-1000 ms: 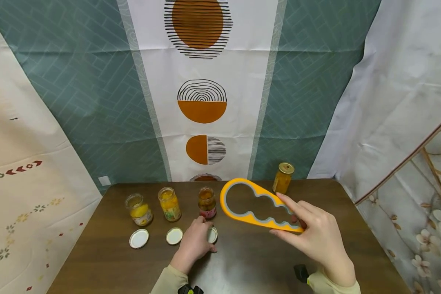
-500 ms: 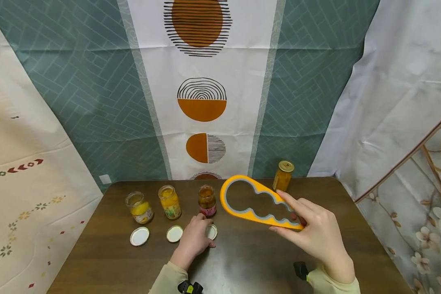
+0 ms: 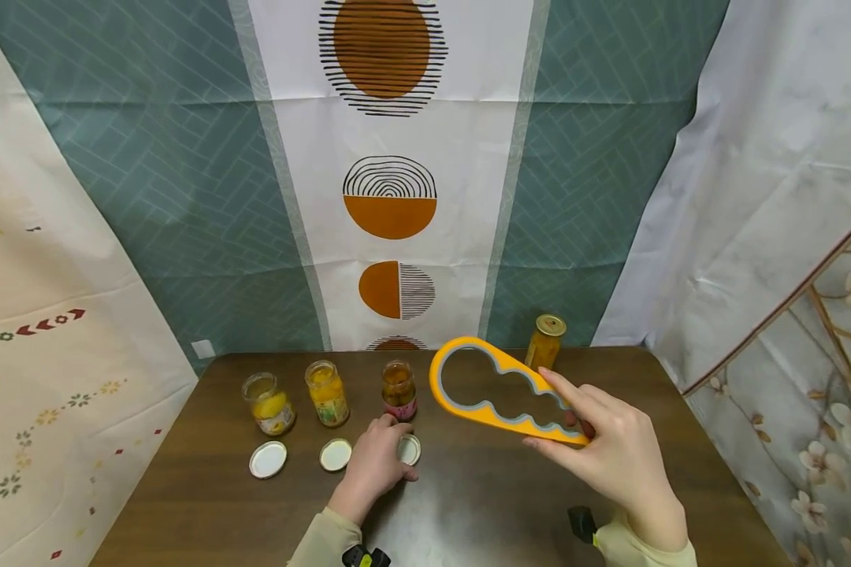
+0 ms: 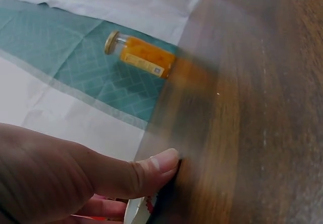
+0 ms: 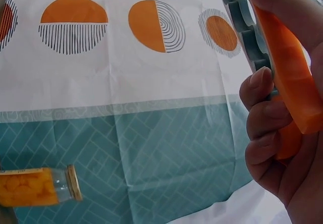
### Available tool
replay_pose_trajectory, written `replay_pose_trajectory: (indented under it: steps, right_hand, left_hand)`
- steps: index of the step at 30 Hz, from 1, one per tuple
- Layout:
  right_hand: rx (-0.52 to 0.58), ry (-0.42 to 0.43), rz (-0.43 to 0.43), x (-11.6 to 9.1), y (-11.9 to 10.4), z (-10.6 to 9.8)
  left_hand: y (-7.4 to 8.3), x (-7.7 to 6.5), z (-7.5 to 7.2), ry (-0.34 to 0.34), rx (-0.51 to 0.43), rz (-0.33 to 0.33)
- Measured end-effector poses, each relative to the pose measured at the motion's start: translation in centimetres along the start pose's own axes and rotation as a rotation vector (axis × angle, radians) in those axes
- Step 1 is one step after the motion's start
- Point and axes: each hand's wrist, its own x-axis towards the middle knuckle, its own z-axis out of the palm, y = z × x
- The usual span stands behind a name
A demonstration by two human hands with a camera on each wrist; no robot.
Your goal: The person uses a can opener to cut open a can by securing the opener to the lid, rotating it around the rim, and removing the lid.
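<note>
My left hand (image 3: pixel 374 461) is on the table, thumb and fingers pinching a small metal jar lid (image 3: pixel 410 450). In the left wrist view the lid's pale edge (image 4: pixel 132 211) shows between thumb and fingers. Just behind that hand stands an uncapped jar (image 3: pixel 399 391) with a pink label and brownish contents. My right hand (image 3: pixel 613 449) grips the narrow end of an orange jar opener (image 3: pixel 499 420) with a grey scalloped inner edge, held up over the table. The right wrist view shows curled fingers (image 5: pixel 262 115) around the opener's orange body (image 5: pixel 292 77).
Two uncapped jars with yellow contents, one at the far left (image 3: pixel 273 409) and one beside it (image 3: pixel 328 396), stand behind two upturned lids, a larger (image 3: pixel 268 459) and a smaller (image 3: pixel 336 454). A capped jar (image 3: pixel 544 343) stands at the table's back right, before a hanging cloth (image 3: pixel 567 197).
</note>
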Motion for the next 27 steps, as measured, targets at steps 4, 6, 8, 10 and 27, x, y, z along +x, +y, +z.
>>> replay_pose_trajectory:
  steps: [4, 6, 8, 10, 27]
  right_hand:
    - [-0.018, 0.005, 0.015, -0.1, -0.1, -0.4]
    - [-0.023, 0.007, 0.029, -0.3, 0.0, -0.4]
    - [-0.022, 0.007, 0.054, -0.6, 0.2, -0.4]
    - [-0.025, 0.010, 0.086, -0.8, 0.6, -0.4]
    - [-0.104, 0.032, 0.280, -2.3, 3.0, -3.3]
  left_hand:
    - [0.4, -0.2, -0.2, 0.031, 0.022, 0.033]
    - [0.7, -0.4, -0.4, 0.058, 0.030, 0.054]
    - [1.5, -0.6, -0.6, 0.075, 0.018, 0.069]
    - [2.5, -0.2, -0.8, 0.089, -0.025, 0.084]
    - [12.4, 11.0, 3.8, 0.014, -0.724, -0.015]
